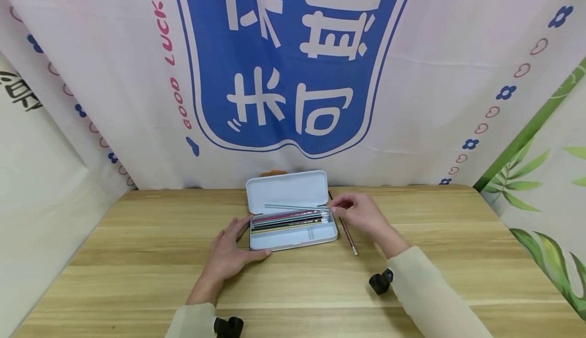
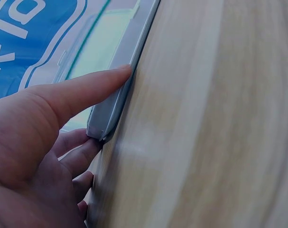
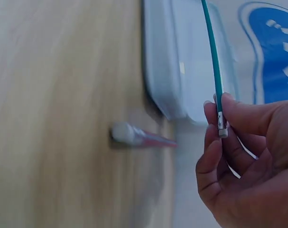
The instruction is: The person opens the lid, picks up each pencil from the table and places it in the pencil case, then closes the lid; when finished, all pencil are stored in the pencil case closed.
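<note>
A pale blue pencil case (image 1: pixel 280 241) lies with its lid (image 1: pixel 288 189) raised at the back, and several pencils (image 1: pixel 288 222) lie side by side in it. My left hand (image 1: pixel 229 256) rests at its left end, the straight thumb (image 2: pixel 96 88) along the front wall and the other fingers at the left side. Over the case's right part, my right hand (image 1: pixel 361 216) pinches a green pencil (image 3: pixel 212 52) near its eraser end. That pencil points left across the case, above the pencils inside. The eraser tip shows between thumb and fingers in the right wrist view.
A dark red pencil (image 1: pixel 349 236) with a white eraser lies on the wooden table (image 1: pixel 293 292), just right of the case. Behind the table's back edge hangs a printed curtain (image 1: pixel 412 139). A small orange-brown thing (image 1: pixel 273 173) peeks out behind the lid.
</note>
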### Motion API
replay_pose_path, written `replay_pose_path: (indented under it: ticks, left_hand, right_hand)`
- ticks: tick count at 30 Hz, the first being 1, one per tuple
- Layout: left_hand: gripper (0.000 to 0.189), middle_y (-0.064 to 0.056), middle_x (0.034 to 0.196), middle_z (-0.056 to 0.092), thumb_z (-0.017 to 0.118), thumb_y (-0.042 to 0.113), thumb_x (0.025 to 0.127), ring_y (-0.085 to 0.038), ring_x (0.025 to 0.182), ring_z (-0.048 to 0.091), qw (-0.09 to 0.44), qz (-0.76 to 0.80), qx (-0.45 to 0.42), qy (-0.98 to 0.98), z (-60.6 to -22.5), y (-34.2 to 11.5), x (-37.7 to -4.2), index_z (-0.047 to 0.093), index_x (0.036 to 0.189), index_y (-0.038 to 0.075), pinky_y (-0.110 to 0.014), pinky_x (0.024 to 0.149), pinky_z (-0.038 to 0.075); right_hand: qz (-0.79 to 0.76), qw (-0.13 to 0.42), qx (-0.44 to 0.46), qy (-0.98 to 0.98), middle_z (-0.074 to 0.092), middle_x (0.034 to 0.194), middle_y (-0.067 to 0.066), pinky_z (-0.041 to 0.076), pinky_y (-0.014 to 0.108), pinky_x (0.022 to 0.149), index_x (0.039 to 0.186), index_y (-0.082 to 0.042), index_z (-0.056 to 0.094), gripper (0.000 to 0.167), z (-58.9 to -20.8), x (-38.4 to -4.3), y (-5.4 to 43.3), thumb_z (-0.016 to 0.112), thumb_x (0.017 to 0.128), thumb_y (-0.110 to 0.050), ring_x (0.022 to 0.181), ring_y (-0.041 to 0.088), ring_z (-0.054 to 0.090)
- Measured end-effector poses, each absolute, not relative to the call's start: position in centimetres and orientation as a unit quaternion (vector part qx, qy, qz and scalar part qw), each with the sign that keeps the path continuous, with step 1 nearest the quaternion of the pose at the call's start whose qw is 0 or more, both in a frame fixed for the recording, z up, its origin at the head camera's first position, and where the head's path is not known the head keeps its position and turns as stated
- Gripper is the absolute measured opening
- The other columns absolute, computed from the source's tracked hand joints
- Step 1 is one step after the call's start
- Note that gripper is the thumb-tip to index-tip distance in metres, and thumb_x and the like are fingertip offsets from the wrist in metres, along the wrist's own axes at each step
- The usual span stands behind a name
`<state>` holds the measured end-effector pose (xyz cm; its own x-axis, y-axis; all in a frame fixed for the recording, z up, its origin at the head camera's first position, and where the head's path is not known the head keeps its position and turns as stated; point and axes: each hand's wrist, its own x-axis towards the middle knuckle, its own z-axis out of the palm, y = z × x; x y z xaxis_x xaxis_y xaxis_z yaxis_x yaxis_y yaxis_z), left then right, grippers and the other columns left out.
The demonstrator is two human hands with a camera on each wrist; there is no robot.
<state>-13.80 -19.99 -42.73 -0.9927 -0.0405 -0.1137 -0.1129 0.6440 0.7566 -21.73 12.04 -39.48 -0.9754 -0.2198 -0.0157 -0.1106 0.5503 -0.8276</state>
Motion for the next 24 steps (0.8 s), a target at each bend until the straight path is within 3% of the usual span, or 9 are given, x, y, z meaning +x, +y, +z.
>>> replay_pose_path:
  ticks: [6,15,24]
  left_hand:
    - [0.104,-0.018,0.169,0.046,0.098,0.037,0.076,-0.044,0.168,0.014,0.041,0.422,-0.044,0.904,-42.8,-20.0,-13.8,0.046,0.163,0.014,-0.065,0.136,0.004]
    - [0.104,-0.019,0.168,0.046,0.098,0.036,0.076,-0.044,0.168,0.014,0.039,0.424,-0.045,0.904,-42.6,-20.0,-13.7,0.046,0.163,0.012,-0.065,0.136,0.004]
    - [0.104,-0.018,0.168,0.046,0.098,0.035,0.076,-0.043,0.168,0.014,0.038,0.425,-0.044,0.903,-42.7,-20.0,-13.7,0.046,0.163,0.012,-0.064,0.136,0.003]
  right_hand:
    - [-0.445,0.053,-0.126,0.885,0.078,0.096,0.007,0.055,0.026,0.078,0.098,-0.007,0.082,0.005,-40.4,-22.4,10.1,0.077,0.097,-0.006,0.087,0.016,0.066]
    - [-0.414,0.029,-0.177,0.892,0.08,0.092,0.006,0.056,0.028,0.077,0.095,-0.004,0.082,0.004,-41.3,-23.0,8.6,0.079,0.096,-0.005,0.084,0.013,0.065]
    - [-0.39,0.02,-0.197,0.899,0.079,0.09,0.003,0.054,0.028,0.078,0.089,-0.009,0.085,0.007,-41.6,-23.4,8.4,0.082,0.093,-0.004,0.085,0.012,0.064]
